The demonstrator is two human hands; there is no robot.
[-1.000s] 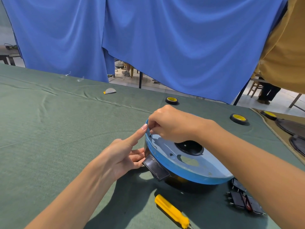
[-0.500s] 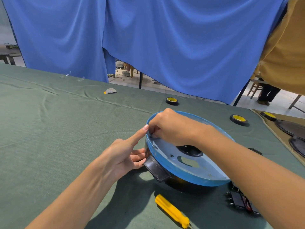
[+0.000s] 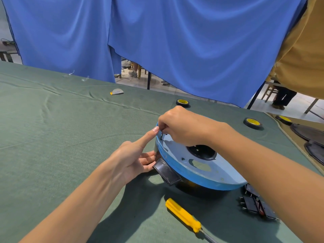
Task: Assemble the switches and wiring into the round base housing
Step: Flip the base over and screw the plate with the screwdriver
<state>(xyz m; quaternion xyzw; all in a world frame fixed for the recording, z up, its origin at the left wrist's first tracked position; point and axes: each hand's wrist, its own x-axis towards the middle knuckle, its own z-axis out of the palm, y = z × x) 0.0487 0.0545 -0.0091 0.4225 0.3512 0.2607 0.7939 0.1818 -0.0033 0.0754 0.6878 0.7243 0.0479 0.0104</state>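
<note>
The round base housing (image 3: pixel 185 170), blue-rimmed with a pale top plate and a dark centre hole, lies on the green table cloth. A black handle (image 3: pixel 165 171) juts from its near left side. My right hand (image 3: pixel 182 126) pinches a small dark screw-like part upright at the housing's left rim. My left hand (image 3: pixel 135 156) rests against the housing's left side, its index finger stretched up to touch the rim beside that part. Black switches with red wiring (image 3: pixel 257 204) lie on the cloth at the housing's right, partly hidden by my right forearm.
A yellow-handled screwdriver (image 3: pixel 184 215) lies in front of the housing. Three black-and-yellow tape rolls (image 3: pixel 253 123) sit at the back right, dark round plates (image 3: pixel 308 132) at the far right edge. A small grey scrap (image 3: pixel 117 91) lies far back. Blue curtain hangs behind.
My right hand has lifted slightly off the rim, and the small dark part now shows between its fingertips. The left hand stays put.
</note>
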